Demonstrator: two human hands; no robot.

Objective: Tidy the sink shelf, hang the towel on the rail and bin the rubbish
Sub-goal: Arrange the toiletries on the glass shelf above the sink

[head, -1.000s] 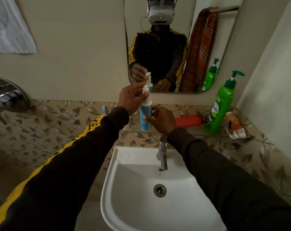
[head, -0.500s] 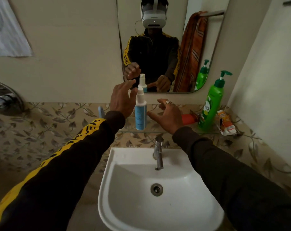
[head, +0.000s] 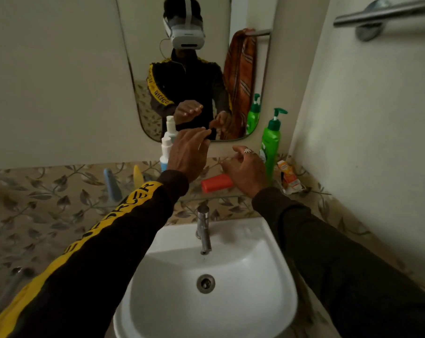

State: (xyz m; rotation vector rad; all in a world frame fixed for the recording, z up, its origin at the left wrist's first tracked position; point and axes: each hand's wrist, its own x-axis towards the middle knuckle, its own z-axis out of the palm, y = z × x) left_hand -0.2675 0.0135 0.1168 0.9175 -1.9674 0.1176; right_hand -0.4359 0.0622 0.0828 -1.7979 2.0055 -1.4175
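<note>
On the left of the glass shelf [head: 206, 198] lie a blue tube [head: 112, 184] and a yellow one [head: 137, 176], and a white-and-blue spray bottle [head: 165, 152] stands upright just beside the left hand [head: 187, 156], which hovers with straight, loosely spread fingers and holds nothing, its black sleeve [head: 104, 240] carrying a yellow stripe with black lettering too warped to read. A smooth orange cylinder [head: 216, 182] lies on its side between the hands; the right hand [head: 245, 170], ringed and loosely curled, holds nothing. Past it stand a green pump bottle [head: 270, 147] and a crumpled orange wrapper [head: 289, 178], while the striped towel [head: 239, 81] shows in the mirror [head: 138, 69], hanging from a rail.
</note>
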